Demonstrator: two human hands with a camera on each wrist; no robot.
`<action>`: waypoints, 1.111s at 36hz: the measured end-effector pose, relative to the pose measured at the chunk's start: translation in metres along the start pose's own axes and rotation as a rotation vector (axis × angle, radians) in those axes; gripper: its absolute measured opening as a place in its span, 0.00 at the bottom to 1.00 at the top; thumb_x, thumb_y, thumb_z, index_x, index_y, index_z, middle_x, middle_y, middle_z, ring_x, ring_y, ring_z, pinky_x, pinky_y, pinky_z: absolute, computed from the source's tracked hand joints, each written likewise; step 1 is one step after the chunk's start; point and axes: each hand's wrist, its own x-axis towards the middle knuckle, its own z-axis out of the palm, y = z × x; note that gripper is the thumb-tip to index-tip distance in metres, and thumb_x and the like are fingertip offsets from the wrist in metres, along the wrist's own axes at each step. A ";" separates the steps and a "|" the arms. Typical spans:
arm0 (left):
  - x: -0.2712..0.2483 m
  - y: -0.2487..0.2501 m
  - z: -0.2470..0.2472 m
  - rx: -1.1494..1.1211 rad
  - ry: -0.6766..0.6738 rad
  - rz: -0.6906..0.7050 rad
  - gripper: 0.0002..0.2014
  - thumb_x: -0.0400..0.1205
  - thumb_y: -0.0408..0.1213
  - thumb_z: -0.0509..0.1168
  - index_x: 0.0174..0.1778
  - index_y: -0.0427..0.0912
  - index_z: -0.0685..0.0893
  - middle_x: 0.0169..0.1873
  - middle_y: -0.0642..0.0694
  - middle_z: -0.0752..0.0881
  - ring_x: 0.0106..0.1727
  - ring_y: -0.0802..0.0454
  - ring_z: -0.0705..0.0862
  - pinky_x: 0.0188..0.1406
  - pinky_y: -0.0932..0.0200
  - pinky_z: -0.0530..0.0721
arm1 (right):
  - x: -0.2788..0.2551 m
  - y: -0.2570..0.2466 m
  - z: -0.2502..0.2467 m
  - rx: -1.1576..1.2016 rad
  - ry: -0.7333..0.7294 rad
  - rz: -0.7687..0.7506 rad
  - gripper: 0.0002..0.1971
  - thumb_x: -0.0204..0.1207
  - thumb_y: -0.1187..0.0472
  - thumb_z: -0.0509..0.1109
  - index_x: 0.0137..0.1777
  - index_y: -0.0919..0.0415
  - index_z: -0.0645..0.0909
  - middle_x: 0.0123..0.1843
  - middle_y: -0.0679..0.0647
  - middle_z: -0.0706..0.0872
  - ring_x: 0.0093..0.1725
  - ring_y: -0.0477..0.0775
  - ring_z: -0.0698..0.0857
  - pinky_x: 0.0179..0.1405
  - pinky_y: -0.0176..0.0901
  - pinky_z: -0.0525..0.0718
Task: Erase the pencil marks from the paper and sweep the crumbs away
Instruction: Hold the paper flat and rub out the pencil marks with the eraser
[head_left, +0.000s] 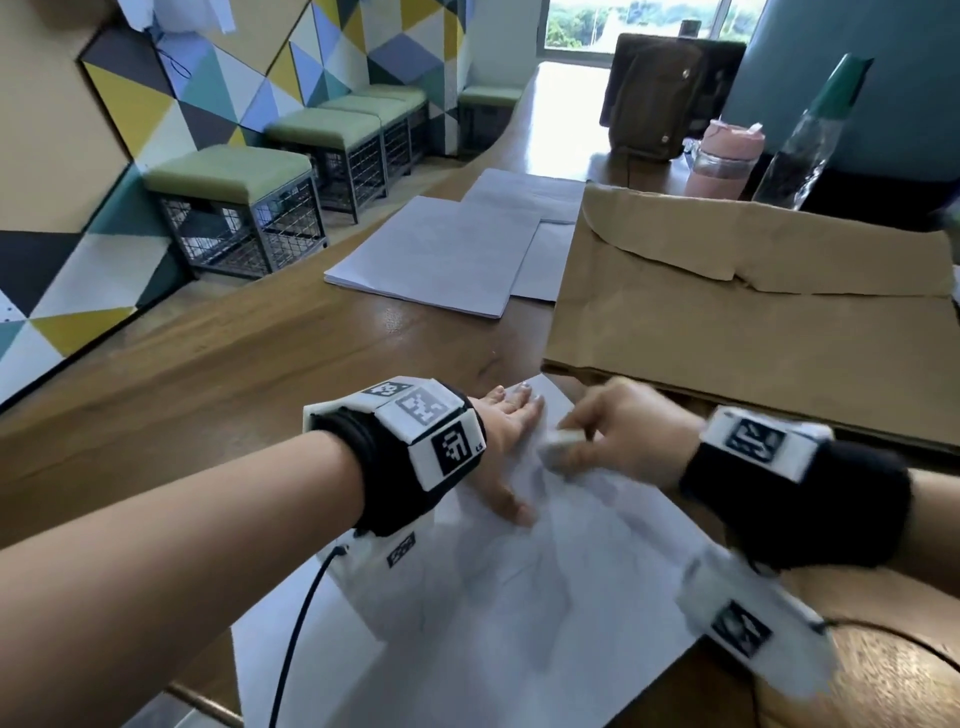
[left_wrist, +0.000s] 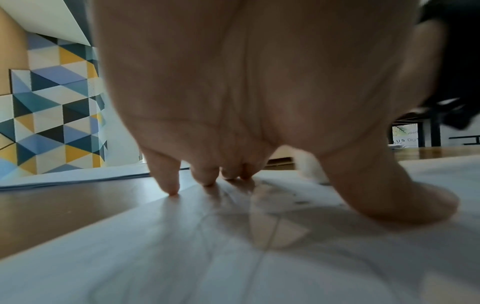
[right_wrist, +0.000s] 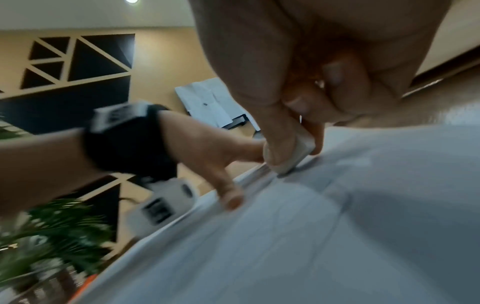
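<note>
Closest to us, our sheet of paper (head_left: 519, 597) lies flat on the wooden table (head_left: 182, 374), faint pencil lines crossing it. Our left hand (head_left: 506, 447) presses it down, fingers spread and straight; the left wrist view shows the fingertips (left_wrist: 171, 190) planted at the sheet's edge, which the head view hides behind the wrist band. Just beside it, our right hand (head_left: 618, 431) pinches a white eraser (head_left: 563, 439) between thumb and fingers. The head view only blurs it, whereas the right wrist view shows the eraser's (right_wrist: 291, 160) lower edge touching the paper. Farther off lie a brown paper envelope (head_left: 753, 312), stacked white sheets (head_left: 441, 254), then a pink bottle (head_left: 727, 156).
</note>
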 end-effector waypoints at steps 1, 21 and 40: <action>0.000 -0.001 0.000 -0.003 -0.011 0.002 0.57 0.75 0.58 0.68 0.81 0.40 0.30 0.82 0.46 0.33 0.84 0.49 0.36 0.81 0.53 0.43 | -0.009 -0.001 0.002 -0.015 -0.063 -0.015 0.11 0.67 0.49 0.77 0.39 0.58 0.90 0.35 0.54 0.85 0.35 0.46 0.78 0.38 0.43 0.81; -0.002 -0.003 -0.001 -0.016 -0.035 0.005 0.58 0.74 0.58 0.69 0.81 0.44 0.30 0.82 0.50 0.31 0.83 0.52 0.34 0.84 0.48 0.44 | -0.007 -0.014 -0.005 -0.092 -0.137 -0.005 0.08 0.69 0.50 0.75 0.40 0.53 0.90 0.29 0.44 0.82 0.31 0.43 0.76 0.34 0.33 0.77; -0.002 -0.003 -0.002 -0.017 -0.048 0.003 0.58 0.74 0.58 0.69 0.81 0.46 0.29 0.82 0.50 0.31 0.83 0.52 0.34 0.83 0.49 0.42 | 0.012 -0.009 -0.008 -0.043 0.033 0.043 0.09 0.68 0.52 0.74 0.37 0.56 0.90 0.32 0.52 0.83 0.35 0.49 0.77 0.34 0.39 0.76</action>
